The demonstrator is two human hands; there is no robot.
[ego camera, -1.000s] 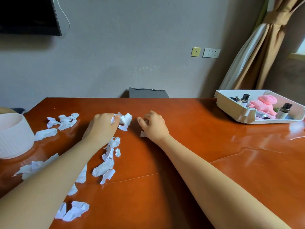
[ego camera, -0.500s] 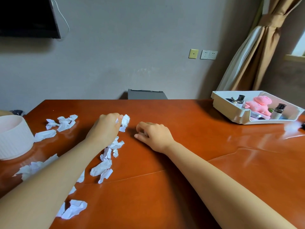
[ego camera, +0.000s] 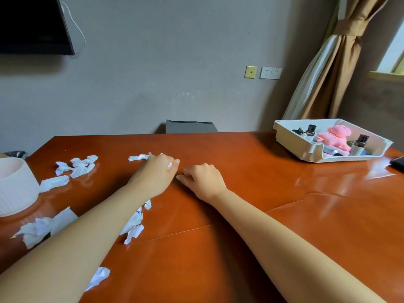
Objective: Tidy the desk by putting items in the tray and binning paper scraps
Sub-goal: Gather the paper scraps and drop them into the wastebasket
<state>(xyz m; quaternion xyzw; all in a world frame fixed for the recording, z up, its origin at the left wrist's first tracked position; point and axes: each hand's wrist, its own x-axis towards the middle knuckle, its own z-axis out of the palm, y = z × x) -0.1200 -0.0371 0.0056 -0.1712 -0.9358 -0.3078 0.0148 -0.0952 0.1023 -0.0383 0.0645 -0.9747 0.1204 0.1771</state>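
White paper scraps lie over the left half of the red-brown desk: a cluster (ego camera: pixel 80 167) at the far left, a pile (ego camera: pixel 37 230) nearer me, and more scraps (ego camera: pixel 133 226) beside my left forearm. My left hand (ego camera: pixel 156 174) is curled over scraps at mid-desk, and white paper shows between its fingers. My right hand (ego camera: pixel 203 180) rests just to its right with its fingers curled down on the desk; what they hold is hidden. The white ribbed bin (ego camera: pixel 15 189) stands at the left edge. The white tray (ego camera: pixel 306 149) sits at the far right.
The tray holds a pink plush pig (ego camera: pixel 334 138) and two dark-capped bottles (ego camera: pixel 359 145). A dark phone (ego camera: pixel 397 164) lies at the desk's right edge. A grey box (ego camera: pixel 190 126) stands behind the desk against the wall.
The small scrap beside my right hand has gone under its curled fingers. My left hand has closed over the scraps at mid-desk, and both hands have drawn closer together.
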